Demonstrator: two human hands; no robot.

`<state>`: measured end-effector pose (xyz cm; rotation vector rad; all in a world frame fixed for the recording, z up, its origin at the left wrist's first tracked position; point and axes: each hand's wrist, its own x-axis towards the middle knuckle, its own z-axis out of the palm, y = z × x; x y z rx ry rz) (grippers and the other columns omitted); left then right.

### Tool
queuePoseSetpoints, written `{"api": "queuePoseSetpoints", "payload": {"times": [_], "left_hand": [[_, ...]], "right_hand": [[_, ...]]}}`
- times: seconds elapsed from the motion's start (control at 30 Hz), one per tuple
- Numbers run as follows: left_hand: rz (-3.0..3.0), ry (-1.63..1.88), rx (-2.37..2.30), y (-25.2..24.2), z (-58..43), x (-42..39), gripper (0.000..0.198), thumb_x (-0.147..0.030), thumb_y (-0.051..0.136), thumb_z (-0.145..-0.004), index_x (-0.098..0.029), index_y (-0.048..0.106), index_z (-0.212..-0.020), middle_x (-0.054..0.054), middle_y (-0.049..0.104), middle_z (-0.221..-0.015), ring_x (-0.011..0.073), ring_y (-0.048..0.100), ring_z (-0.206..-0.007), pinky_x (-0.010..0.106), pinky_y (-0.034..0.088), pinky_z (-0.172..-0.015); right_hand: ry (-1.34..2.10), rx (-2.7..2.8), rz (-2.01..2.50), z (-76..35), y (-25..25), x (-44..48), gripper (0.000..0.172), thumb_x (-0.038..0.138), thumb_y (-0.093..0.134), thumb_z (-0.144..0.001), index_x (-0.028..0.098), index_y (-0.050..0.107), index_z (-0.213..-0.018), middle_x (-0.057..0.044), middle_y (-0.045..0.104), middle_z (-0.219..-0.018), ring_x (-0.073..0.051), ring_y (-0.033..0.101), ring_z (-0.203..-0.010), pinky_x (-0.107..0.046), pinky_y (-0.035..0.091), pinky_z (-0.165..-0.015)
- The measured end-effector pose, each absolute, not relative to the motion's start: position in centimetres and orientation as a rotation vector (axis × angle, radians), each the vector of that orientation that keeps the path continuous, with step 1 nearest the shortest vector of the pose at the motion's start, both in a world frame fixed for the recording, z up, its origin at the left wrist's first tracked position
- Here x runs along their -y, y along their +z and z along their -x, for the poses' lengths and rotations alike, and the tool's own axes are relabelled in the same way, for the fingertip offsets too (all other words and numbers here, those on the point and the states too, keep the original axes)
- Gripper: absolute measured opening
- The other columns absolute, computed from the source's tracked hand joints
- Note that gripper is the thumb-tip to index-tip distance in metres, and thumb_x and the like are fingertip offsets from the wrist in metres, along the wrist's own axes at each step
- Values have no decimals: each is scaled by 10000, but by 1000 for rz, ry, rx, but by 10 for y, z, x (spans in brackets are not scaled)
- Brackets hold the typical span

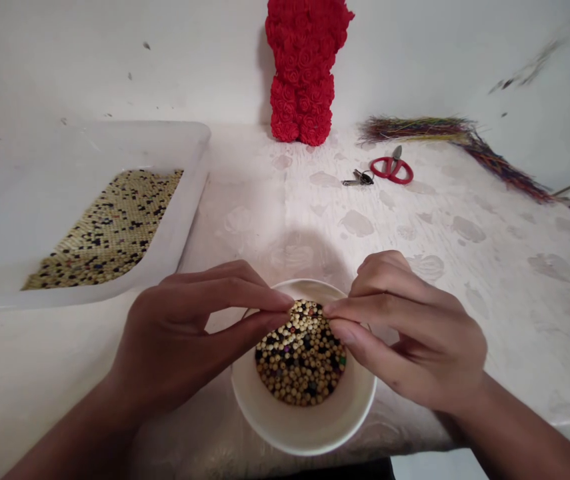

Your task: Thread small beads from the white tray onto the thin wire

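Observation:
A white bowl (305, 437) stands in front of me, holding many small round beads (299, 373), mostly cream and black with a few coloured ones. Over its far part, my left hand (189, 333) pinches thumb and forefinger together. My right hand (409, 327) does the same from the other side, its fingertips a short gap from the left ones. A thin wire (309, 315) seems to run between the two pinches, just above the beads. Its ends are hard to see, and the fingertips hide the parts they grip.
At the left sits a translucent plastic tub (197, 180) with a beaded mat (115, 227) in it. Against the wall stands a red rose-covered figure (302, 80). Red-handled scissors (392, 169), small keys (359, 178) and a bundle of coloured wires (425, 128) lie at the back right.

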<state>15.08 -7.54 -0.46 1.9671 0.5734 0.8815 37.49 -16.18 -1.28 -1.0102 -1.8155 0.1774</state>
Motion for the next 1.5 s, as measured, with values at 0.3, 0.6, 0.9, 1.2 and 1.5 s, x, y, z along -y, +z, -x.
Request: {"api": "queuePoseSetpoints", "payload": {"times": [0.3,0.6,0.9,1.2,1.5], "left_hand": [[-2053,1014,-653,0,-155,78,330,-114,787,-800,-391,770,-978,-101,754,-843,90,686,-719,218,544,-611],[-2231,1016,-634,6,-148,71,206,-194,669,-906,-336,751,-1032,-25,661,-928,132,643,-821,269,525,-672],[-2278,901,-617,4,-149,72,94,-182,671,-896,-269,707,-893,-14,656,-857,124,624,-760,248,488,-630],[-2322,832,-667,7,-158,82,119,-180,647,-892,-255,710,-822,-52,668,-804,96,608,-672,194,485,-650],[-2318,791,-657,10,-166,88,145,-228,637,-912,-246,712,-789,-48,673,-778,83,611,-649,172,498,-656]], "right_hand": [[203,1791,1005,-374,-12,162,153,47,683,-869,160,748,-950,-38,688,-761,-166,611,-689,-387,492,-677],[207,1786,1013,-375,-9,162,158,58,675,-881,175,738,-966,-29,675,-747,-165,611,-680,-390,495,-673],[92,1877,992,-379,-7,159,119,119,703,-866,153,719,-980,-31,686,-754,-166,617,-684,-380,491,-683],[-120,2149,1064,-372,7,159,140,270,703,-927,190,686,-1041,-25,680,-809,-179,603,-743,-365,483,-732],[-21,2142,1081,-367,9,159,79,213,640,-966,199,672,-895,-15,677,-747,-154,586,-685,-335,488,-656]]}}
